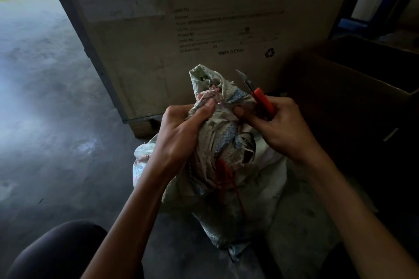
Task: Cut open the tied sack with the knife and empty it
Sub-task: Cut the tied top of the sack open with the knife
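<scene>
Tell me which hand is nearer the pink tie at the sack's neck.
Left. The left hand grips the sack at its neck, thumb against the pink tie; the right hand, holding the knife, touches the sack just right of the tie.

Grips the bunched neck of the sack (pixel 217 140) in the left hand (pixel 181 127), fingers curled; holds the knife (pixel 263 99) in the right hand (pixel 281 124), blade up, thumb against the sack; reaches both bare forearms forward.

Tied sack (pixel 217 140) and knife (pixel 262 97) in hands (pixel 181 129) (pixel 281 124)
</scene>
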Available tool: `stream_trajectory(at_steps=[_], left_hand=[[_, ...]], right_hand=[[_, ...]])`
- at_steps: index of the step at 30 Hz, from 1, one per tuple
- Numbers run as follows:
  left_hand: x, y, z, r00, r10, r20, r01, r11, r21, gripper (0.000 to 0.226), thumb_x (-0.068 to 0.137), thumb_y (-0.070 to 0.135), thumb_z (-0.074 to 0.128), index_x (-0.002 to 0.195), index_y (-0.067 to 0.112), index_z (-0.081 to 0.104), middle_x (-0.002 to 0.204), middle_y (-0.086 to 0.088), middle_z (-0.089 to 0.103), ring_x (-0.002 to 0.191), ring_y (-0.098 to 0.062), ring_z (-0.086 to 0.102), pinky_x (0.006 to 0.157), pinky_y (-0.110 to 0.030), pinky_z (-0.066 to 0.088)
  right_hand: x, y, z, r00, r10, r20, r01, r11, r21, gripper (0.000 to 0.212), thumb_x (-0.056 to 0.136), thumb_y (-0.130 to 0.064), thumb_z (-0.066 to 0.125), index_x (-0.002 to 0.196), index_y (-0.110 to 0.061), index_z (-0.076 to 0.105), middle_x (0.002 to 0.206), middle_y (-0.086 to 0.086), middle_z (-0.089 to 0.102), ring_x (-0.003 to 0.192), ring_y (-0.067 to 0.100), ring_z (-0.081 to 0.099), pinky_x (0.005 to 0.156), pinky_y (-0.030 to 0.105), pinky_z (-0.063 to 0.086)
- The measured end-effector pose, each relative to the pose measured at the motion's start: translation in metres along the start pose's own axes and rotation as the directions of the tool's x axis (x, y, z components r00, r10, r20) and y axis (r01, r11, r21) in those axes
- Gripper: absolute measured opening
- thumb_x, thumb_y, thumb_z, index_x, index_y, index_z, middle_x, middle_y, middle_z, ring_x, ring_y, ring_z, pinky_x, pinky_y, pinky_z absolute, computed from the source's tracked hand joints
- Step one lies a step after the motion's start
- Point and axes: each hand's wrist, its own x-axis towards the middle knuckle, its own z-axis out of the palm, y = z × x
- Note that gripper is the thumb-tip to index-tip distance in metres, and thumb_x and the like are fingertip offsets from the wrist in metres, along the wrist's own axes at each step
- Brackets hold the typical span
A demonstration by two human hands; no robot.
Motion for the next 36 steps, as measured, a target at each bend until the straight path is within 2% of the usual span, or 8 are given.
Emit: stream_trajectory(at_steps=[5, 9, 12, 14, 17, 23, 28, 36], left_hand=[[0.002, -0.002, 0.001, 0.988, 0.146, -0.041, -0.127, 0.944, 0.303, 0.067, 0.092, 0.056, 0.058, 0.06, -0.003, 0.059, 0.055, -0.023, 0.059, 0.054, -0.017, 0.051, 0.051, -0.052, 0.048], [0.005, -0.004, 0.005, 0.971, 0.199, -0.13, -0.125, 0.894, 0.431, 0.078, 0.088, 0.068, 0.05, 0.056, -0.003, 0.048, 0.048, -0.022, 0.047, 0.045, -0.017, 0.04, 0.046, -0.048, 0.042], [0.009, -0.007, 0.005, 0.967, 0.195, -0.163, -0.093, 0.869, 0.487, 0.078, 0.086, 0.074, 0.047, 0.055, 0.002, 0.044, 0.045, -0.019, 0.04, 0.041, -0.019, 0.036, 0.045, -0.038, 0.033], [0.009, -0.008, 0.005, 0.966, 0.198, -0.168, -0.083, 0.848, 0.523, 0.074, 0.086, 0.076, 0.046, 0.054, 0.01, 0.046, 0.041, -0.004, 0.032, 0.04, -0.018, 0.033, 0.047, -0.032, 0.029], [0.009, -0.008, 0.007, 0.965, 0.223, -0.14, -0.101, 0.805, 0.585, 0.071, 0.086, 0.077, 0.043, 0.062, 0.011, 0.048, 0.041, -0.001, 0.03, 0.04, -0.016, 0.03, 0.046, -0.033, 0.028], [0.005, -0.007, 0.009, 0.973, 0.23, -0.009, -0.157, 0.692, 0.705, 0.088, 0.087, 0.079, 0.032, 0.054, -0.002, 0.037, 0.043, -0.005, 0.031, 0.045, -0.031, 0.04, 0.051, -0.04, 0.037], [0.004, -0.006, 0.011, 0.976, 0.218, 0.018, -0.157, 0.642, 0.75, 0.091, 0.088, 0.079, 0.031, 0.056, -0.004, 0.043, 0.044, -0.01, 0.035, 0.05, -0.036, 0.048, 0.052, -0.041, 0.038], [0.002, -0.004, 0.011, 0.964, 0.261, 0.049, -0.205, 0.615, 0.761, 0.091, 0.088, 0.079, 0.03, 0.054, -0.004, 0.048, 0.045, -0.018, 0.044, 0.047, -0.034, 0.049, 0.05, -0.041, 0.037]], right_hand=[[-0.003, -0.008, -0.021, 1.0, 0.026, -0.003, -0.026, 0.975, -0.221, 0.044, 0.067, -0.067, 0.074, 0.088, -0.029, 0.077, 0.08, 0.005, 0.076, 0.077, 0.022, 0.072, 0.074, 0.049, 0.056], [-0.005, -0.02, -0.039, 0.999, -0.043, -0.024, 0.025, 0.858, -0.513, 0.058, 0.066, -0.089, 0.055, 0.079, -0.034, 0.067, 0.07, -0.007, 0.069, 0.072, 0.008, 0.066, 0.089, 0.051, 0.051], [-0.005, -0.027, -0.047, 0.998, -0.06, -0.002, 0.046, 0.789, -0.613, 0.077, 0.076, -0.093, 0.022, 0.069, -0.028, 0.063, 0.056, -0.006, 0.062, 0.063, 0.002, 0.06, 0.095, 0.046, 0.04], [-0.007, -0.028, -0.049, 0.999, -0.03, 0.025, 0.039, 0.744, -0.667, 0.086, 0.077, -0.092, 0.008, 0.07, -0.032, 0.069, 0.055, -0.006, 0.065, 0.064, 0.001, 0.06, 0.09, 0.037, 0.031], [-0.009, -0.026, -0.049, 0.997, -0.048, 0.059, 0.076, 0.653, -0.754, 0.089, 0.077, -0.093, 0.008, 0.067, -0.031, 0.072, 0.049, -0.007, 0.062, 0.06, 0.001, 0.058, 0.084, 0.034, 0.029], [-0.008, -0.024, -0.054, 0.997, -0.016, 0.078, 0.071, 0.619, -0.782, 0.098, 0.07, -0.098, 0.004, 0.068, -0.033, 0.078, 0.056, -0.008, 0.068, 0.064, 0.002, 0.058, 0.084, 0.032, 0.022], [-0.008, -0.023, -0.055, 0.991, 0.014, 0.132, 0.09, 0.661, -0.745, 0.087, 0.066, -0.101, 0.009, 0.058, -0.042, 0.073, 0.05, -0.027, 0.062, 0.06, -0.007, 0.053, 0.091, 0.033, 0.026], [-0.01, -0.021, -0.05, 0.988, 0.027, 0.154, 0.104, 0.619, -0.778, 0.09, 0.063, -0.102, 0.008, 0.061, -0.039, 0.073, 0.053, -0.013, 0.065, 0.07, 0.003, 0.055, 0.088, 0.036, 0.027]])
